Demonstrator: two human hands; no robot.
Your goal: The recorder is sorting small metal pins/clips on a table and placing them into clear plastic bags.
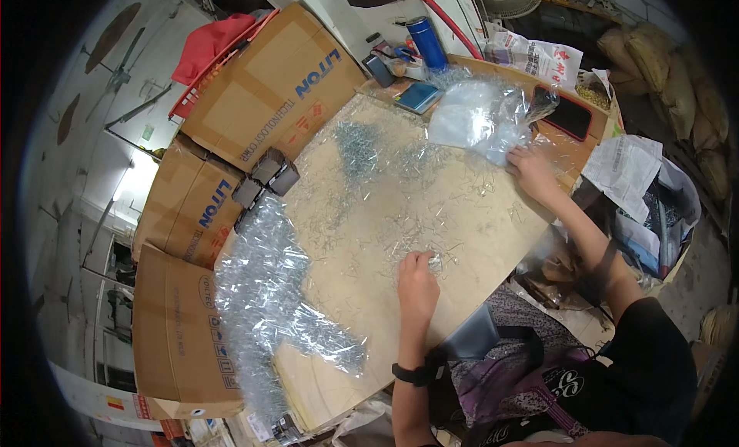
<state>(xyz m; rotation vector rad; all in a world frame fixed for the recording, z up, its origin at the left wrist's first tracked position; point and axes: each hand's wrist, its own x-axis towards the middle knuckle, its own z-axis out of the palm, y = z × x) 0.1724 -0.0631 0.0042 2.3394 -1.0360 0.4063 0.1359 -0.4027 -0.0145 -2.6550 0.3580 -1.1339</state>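
On the pale tabletop (369, 216) many small thin metal pins (358, 151) lie scattered, thickest toward the far left. My left hand (418, 284) rests near the middle of the table, fingers curled together beside some loose pins. Whatever it pinches is hidden or too small to name. Farther right, my right hand (531, 174) has its fingers closed at the near edge of a clear plastic bag (469, 120) in a shiny pile. A long heap of clear, glinting plastic packets (265, 285) covers the table's left side.
Cardboard boxes (265, 89) wall the left edge, with small dark blocks (269, 174) beside them. At the back stand a blue bottle (426, 43) and a teal flat box (418, 98). A red-edged phone (564, 114) lies at right, above a sack-lined bin (662, 216).
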